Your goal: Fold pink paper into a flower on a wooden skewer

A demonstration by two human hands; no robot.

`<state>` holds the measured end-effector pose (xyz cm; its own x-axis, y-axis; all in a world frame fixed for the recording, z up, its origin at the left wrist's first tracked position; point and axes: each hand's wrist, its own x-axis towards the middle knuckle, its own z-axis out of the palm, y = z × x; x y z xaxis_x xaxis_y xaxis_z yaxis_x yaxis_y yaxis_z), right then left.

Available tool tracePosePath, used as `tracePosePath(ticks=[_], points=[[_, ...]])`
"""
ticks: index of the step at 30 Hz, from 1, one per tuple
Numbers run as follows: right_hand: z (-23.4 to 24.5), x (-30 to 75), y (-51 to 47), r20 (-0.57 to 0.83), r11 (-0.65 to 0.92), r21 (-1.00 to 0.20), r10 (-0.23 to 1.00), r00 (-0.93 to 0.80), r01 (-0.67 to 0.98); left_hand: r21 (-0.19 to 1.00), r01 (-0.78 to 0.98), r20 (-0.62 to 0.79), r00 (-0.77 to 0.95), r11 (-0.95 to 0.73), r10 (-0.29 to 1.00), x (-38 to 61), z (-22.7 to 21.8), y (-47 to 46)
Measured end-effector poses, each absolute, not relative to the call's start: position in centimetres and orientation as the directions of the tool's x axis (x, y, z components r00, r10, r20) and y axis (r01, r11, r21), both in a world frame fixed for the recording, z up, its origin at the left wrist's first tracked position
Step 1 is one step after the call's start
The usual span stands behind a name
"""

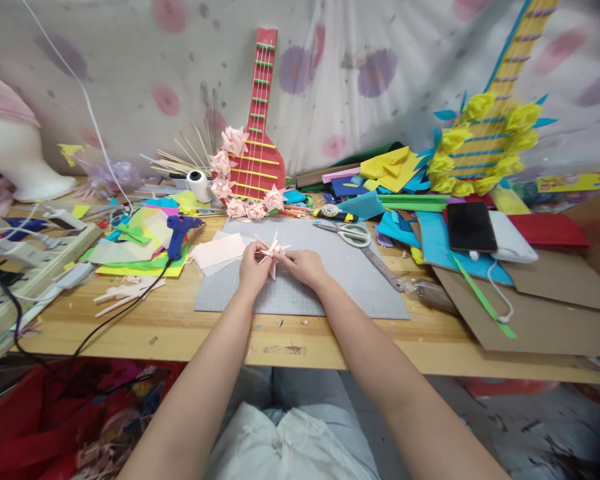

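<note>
Over the grey cutting mat, both my hands meet around a pale pink paper flower with pointed petals. My left hand pinches its left side. My right hand has its fingers closed on the right side. Fingertips are partly hidden by the petals. Pale pink paper sheets lie just left of my left hand. Behind my hands a red paper-covered lute shape stands upright, with similar pink flowers along its left and lower edge.
A blue glue gun rests on coloured paper at left, its cable crossing the table. Scissors and a metal ruler lie right of my hands. Further right are a phone and cardboard. A power strip sits far left.
</note>
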<state>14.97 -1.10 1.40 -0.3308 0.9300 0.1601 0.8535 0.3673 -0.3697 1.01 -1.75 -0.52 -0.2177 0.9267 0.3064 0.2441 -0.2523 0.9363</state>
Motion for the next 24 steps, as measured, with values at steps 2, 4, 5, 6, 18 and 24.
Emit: tracePosePath(ticks=[2, 4, 5, 6, 18, 24], points=[[1.35, 15.02, -1.08, 0.156, 0.366, -0.385, 0.931, -0.331, 0.847, 0.934, 0.249, 0.312, -0.209, -0.258, 0.927, 0.95, -0.62, -1.69], [1.34, 15.03, -1.11, 0.155, 0.358, -0.398, 0.934, -0.322, 0.845, 0.934, 0.257, 0.305, -0.210, -0.248, 0.929, 0.88, -0.79, -1.58], [1.36, 15.01, -1.13, 0.157, 0.355, -0.399, 0.935, -0.318, 0.845, 0.935, 0.261, 0.300, -0.213, -0.242, 0.930, 0.84, -0.88, -1.52], [1.39, 14.99, -1.17, 0.159, 0.353, -0.397, 0.936, -0.315, 0.847, 0.935, 0.263, 0.296, -0.216, -0.237, 0.930, 0.82, -0.95, -1.47], [1.62, 14.84, -1.18, 0.134, 0.346, -0.389, 0.938, -0.319, 0.854, 0.935, 0.252, 0.310, -0.248, -0.247, 0.918, 0.56, -0.98, -1.35], [1.41, 14.77, -1.01, 0.112, 0.329, -0.432, 0.943, -0.312, 0.840, 0.963, 0.122, 0.263, -0.247, -0.239, 0.933, 0.84, -0.86, -1.39]])
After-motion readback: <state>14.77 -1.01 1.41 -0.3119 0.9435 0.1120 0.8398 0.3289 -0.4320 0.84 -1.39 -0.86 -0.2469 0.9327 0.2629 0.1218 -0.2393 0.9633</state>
